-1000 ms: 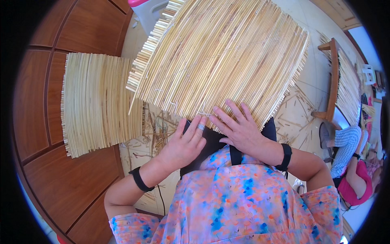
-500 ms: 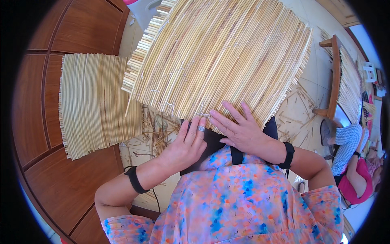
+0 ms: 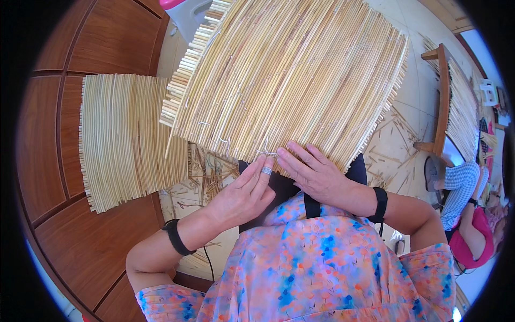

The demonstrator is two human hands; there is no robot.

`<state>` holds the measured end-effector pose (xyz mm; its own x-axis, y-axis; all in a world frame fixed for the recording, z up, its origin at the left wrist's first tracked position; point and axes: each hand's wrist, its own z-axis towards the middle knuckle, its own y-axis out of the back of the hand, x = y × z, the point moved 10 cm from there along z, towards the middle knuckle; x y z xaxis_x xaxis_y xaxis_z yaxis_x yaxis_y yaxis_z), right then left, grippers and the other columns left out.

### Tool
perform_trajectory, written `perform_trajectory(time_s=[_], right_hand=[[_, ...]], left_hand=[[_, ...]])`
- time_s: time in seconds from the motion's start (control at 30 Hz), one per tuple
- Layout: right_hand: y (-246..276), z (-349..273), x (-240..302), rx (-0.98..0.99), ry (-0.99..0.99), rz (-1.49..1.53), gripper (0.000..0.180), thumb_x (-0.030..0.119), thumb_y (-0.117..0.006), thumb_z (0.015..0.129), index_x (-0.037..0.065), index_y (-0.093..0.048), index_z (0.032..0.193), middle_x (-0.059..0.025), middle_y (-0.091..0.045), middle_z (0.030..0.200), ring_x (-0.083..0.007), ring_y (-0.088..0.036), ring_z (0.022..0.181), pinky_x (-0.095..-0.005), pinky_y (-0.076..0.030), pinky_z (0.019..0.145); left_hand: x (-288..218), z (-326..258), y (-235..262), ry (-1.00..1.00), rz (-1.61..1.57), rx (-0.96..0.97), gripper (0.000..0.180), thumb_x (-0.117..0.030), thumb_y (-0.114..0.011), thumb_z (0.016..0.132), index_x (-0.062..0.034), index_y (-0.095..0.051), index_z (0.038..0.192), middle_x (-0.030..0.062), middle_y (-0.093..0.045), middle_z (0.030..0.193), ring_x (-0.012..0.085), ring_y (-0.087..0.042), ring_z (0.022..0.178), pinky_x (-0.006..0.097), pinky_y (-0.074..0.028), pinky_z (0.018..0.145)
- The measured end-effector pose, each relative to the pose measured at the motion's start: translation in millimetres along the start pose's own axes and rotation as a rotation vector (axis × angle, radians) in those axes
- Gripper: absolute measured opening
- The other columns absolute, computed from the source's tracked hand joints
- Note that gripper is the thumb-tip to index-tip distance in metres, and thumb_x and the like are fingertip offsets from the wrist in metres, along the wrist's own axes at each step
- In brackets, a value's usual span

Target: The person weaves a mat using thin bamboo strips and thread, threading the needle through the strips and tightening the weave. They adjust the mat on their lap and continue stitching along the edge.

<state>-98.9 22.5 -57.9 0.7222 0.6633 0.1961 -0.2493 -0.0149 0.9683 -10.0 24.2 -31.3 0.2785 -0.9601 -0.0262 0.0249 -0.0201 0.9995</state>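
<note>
While the big reed mat point(image 3: 289, 80) lies spread over the person's lap and reaches up across most of the view, its near edge sits a little further left than it did a second ago, so it now covers more of the gap toward the second reed mat point(image 3: 126, 137), which lies flat on the floor point(image 3: 80, 252) to the left and has not shifted. Beyond the big mat's right edge, a wooden frame point(image 3: 442, 96) stands with more reeds laid across it, and another person point(image 3: 464, 214) sits low at the right rim. The right hand point(image 3: 316, 174) rests palm down on the mat's near edge, fingers spread and flat, gripping nothing. The left hand point(image 3: 244, 193) has slid in closer beside it; its fingers are nearly straight and loosely together, their tips touching the mat's edge where a thin pale thread point(image 3: 266, 154) sticks out, pinched between neither hand as far as can be seen.
</note>
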Motion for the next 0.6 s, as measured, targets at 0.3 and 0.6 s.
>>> perform_trajectory(time_s=[0.3, 0.6], right_hand=[[-0.2, 1.9, 4.9, 0.006, 0.014, -0.108, 0.055, 0.019, -0.05, 0.091, 0.005, -0.051, 0.144, -0.0086, -0.042, 0.153, -0.028, -0.035, 0.146, -0.0467, -0.033, 0.114], [-2.7, 1.7, 6.5, 0.042, 0.029, -0.14, 0.058, 0.02, -0.055, 0.087, 0.004, -0.052, 0.143, -0.009, -0.042, 0.153, -0.0293, -0.034, 0.146, -0.0486, -0.028, 0.116]], left_hand=[[-7.6, -0.1, -5.4, -0.088, 0.148, 0.038, 0.02, -0.021, -0.053, 0.089, -0.0017, -0.056, 0.085, 0.0357, -0.056, 0.131, 0.0444, -0.052, 0.131, 0.048, -0.031, 0.12], [-5.7, -4.2, -11.3, -0.092, 0.132, -0.023, 0.02, -0.021, -0.052, 0.089, -0.0012, -0.055, 0.086, 0.0364, -0.057, 0.129, 0.0471, -0.053, 0.129, 0.054, -0.037, 0.114]])
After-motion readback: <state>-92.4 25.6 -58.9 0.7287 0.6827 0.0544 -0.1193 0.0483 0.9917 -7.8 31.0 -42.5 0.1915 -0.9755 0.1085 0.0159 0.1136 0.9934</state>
